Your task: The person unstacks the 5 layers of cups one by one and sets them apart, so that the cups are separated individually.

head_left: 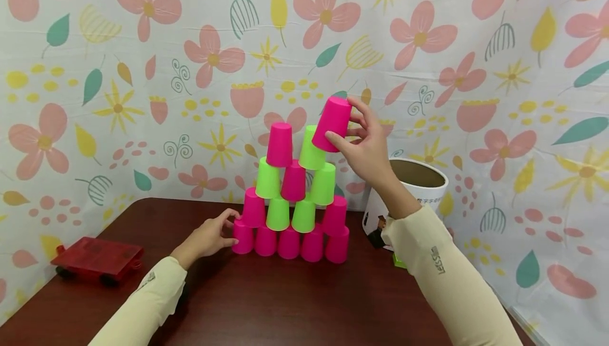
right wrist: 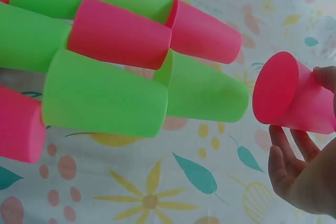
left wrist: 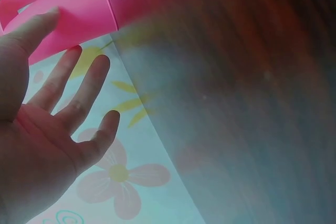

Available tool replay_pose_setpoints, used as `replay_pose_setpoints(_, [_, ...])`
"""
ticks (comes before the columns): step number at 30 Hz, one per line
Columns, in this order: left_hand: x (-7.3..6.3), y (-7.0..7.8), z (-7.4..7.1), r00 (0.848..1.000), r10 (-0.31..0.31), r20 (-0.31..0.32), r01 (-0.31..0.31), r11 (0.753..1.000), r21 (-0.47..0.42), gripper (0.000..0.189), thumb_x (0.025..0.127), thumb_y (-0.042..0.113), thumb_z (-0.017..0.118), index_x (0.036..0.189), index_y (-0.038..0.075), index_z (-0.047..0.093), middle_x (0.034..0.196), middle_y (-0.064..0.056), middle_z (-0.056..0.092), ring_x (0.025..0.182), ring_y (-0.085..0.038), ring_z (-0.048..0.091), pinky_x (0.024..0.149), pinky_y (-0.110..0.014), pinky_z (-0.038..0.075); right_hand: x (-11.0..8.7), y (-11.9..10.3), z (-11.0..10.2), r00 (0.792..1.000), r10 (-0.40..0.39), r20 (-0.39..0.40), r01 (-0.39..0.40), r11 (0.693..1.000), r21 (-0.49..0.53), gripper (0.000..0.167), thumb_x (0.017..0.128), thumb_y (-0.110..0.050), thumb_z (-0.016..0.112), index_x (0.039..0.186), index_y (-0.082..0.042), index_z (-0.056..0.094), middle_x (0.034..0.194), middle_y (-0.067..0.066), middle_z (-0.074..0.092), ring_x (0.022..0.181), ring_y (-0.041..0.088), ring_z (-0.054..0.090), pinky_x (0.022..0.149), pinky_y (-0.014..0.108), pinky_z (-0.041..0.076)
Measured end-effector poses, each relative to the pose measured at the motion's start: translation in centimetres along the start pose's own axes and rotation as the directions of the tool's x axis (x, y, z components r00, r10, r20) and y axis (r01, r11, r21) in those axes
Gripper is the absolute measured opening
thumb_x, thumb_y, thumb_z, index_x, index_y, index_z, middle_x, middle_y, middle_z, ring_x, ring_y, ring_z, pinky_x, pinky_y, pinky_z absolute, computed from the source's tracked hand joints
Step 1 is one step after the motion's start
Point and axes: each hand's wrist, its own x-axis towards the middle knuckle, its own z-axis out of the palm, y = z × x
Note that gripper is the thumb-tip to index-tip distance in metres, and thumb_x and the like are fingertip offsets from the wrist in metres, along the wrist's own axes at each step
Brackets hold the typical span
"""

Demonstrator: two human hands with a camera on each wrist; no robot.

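Observation:
Upside-down pink and green cups form a stepped pyramid on the table. My right hand [head_left: 368,148] holds a pink cup [head_left: 332,124] between thumb and fingers, tilted, its mouth down and toward the pyramid. In the head view it overlaps the top row's green cup [head_left: 311,148]; the right wrist view shows a gap between them. Beside that green cup stands a pink cup [head_left: 279,145]. Low on the left, my left hand [head_left: 209,236] has its thumb against the bottom row's end pink cup [head_left: 243,237]. Its other fingers [left wrist: 97,77] spread loosely beside the cup.
A white bucket [head_left: 404,193] with printing stands right of the pyramid, partly behind my right forearm. A small green object [head_left: 398,262] lies by its base. At the left is a red wheeled toy [head_left: 100,257]. Flowered cloth [head_left: 166,71] hangs behind the dark table [head_left: 285,304].

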Motion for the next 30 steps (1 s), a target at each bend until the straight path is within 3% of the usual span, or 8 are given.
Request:
replay_pose_setpoints(14, [-0.2, -0.1, 0.0, 1.000, -0.013, 0.005, 0.013, 1.000, 0.011, 0.056, 0.081, 0.013, 0.083, 0.122, 0.019, 0.045, 0.107, -0.013, 0.070, 0.073, -0.014, 0.062, 0.063, -0.035, 0.049, -5.0, 0.3, -2.4, 1.000, 0.019, -0.020, -0.019, 1.000, -0.011, 0.067, 0.085, 0.001, 0.074, 0.145, -0.015, 0.047, 0.118, 0.011, 0.062, 0.085, 0.017, 0.066, 0.070, 0.025, 0.054])
replay_pose_setpoints(21, [0.0, 0.1, -0.2, 1.000, -0.014, 0.019, 0.013, 1.000, 0.021, 0.057, 0.082, 0.013, 0.082, 0.124, 0.019, 0.044, 0.107, -0.011, 0.070, 0.075, -0.016, 0.063, 0.064, -0.036, 0.050, -8.3, 0.6, -4.4, 0.999, 0.046, -0.018, -0.047, 0.996, -0.077, 0.071, 0.083, 0.004, 0.075, 0.145, -0.015, 0.046, 0.114, 0.008, 0.062, 0.087, 0.017, 0.065, 0.070, 0.021, 0.053])
replay_pose_setpoints(30, [-0.1, 0.2, -0.1, 1.000, -0.016, 0.022, 0.015, 1.000, 0.024, 0.056, 0.083, 0.012, 0.081, 0.124, 0.020, 0.044, 0.109, -0.011, 0.070, 0.070, -0.012, 0.060, 0.062, -0.034, 0.048, -12.1, 1.2, -6.8, 0.994, 0.111, 0.002, -0.108, 0.974, -0.200, 0.078, 0.082, 0.004, 0.076, 0.148, -0.020, 0.043, 0.122, 0.003, 0.058, 0.088, 0.011, 0.064, 0.069, 0.020, 0.053])
